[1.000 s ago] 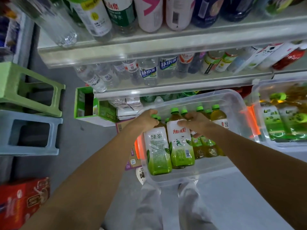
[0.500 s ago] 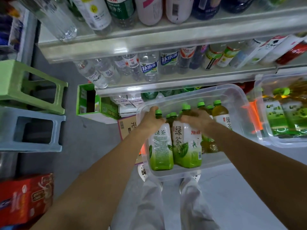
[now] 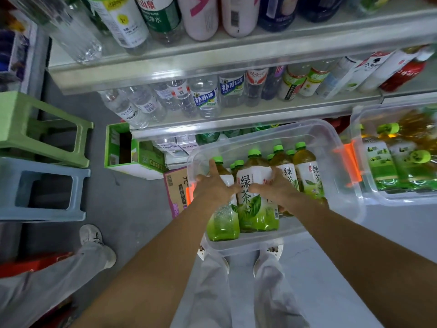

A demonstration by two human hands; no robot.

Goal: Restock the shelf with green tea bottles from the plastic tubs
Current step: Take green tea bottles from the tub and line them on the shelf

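A clear plastic tub (image 3: 340,185) sits on the floor below the shelves, holding several green tea bottles with green caps. My left hand (image 3: 212,185) grips the leftmost bottle (image 3: 223,223) by its upper body. My right hand (image 3: 276,188) wraps round the middle bottle (image 3: 256,207), which stands raised above the others with its label facing me. More green tea bottles (image 3: 307,178) stand behind, at the tub's right. The lowest shelf (image 3: 236,129) runs just behind the tub.
A second clear tub (image 3: 369,192) with orange latches and more tea bottles lies at the right. Green and blue plastic stools (image 3: 47,159) stand at the left. Cardboard boxes (image 3: 176,188) sit under the shelf. Another person's leg and shoe (image 3: 94,242) are at lower left.
Both hands have slid from the bottle caps down onto the bottle bodies. The two front bottles have come up and toward me. A person's leg has come into view at lower left.
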